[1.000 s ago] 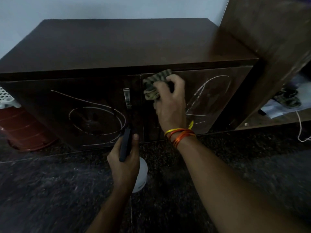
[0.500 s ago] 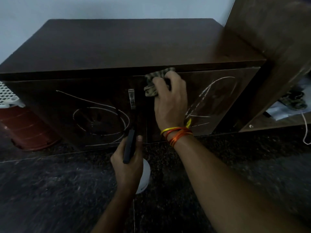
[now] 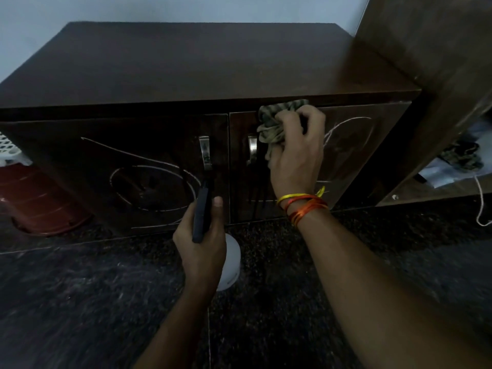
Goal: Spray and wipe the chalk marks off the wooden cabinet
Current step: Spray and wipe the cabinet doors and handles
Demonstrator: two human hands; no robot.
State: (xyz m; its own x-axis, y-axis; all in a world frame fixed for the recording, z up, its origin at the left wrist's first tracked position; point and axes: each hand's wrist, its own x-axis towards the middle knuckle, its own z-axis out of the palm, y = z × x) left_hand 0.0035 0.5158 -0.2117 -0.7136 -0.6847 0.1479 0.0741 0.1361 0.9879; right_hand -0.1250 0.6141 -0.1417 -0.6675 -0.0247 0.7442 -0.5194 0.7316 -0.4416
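- Wiping step in hand, judging by the bunched cloth (image 3: 274, 123) pressed to the top left corner of the right door (image 3: 346, 155), just right of centre frame.
- Right hand (image 3: 295, 153) with fingers curled tight round the cloth, wrist ringed with orange and yellow threads (image 3: 303, 206).
- Left hand (image 3: 203, 235) lower centre, wrapped round the dark head of a spray bottle (image 3: 229, 265), thumb up along it; white body showing below the hand, nozzle toward the left door (image 3: 133, 169).
- Chalk marks (image 3: 346, 123) on the right door looping right of the cloth; dark wet streaks below the handle (image 3: 252, 150).
- More chalk marks (image 3: 154, 187) on the left door at centre left: an oval and a long slanting line, apparently untouched.
- Next move likely calls for sweeping the cloth rightward and down across the loops with firm pressure; afterwards, spraying and wiping the left door.
- Well short of done.
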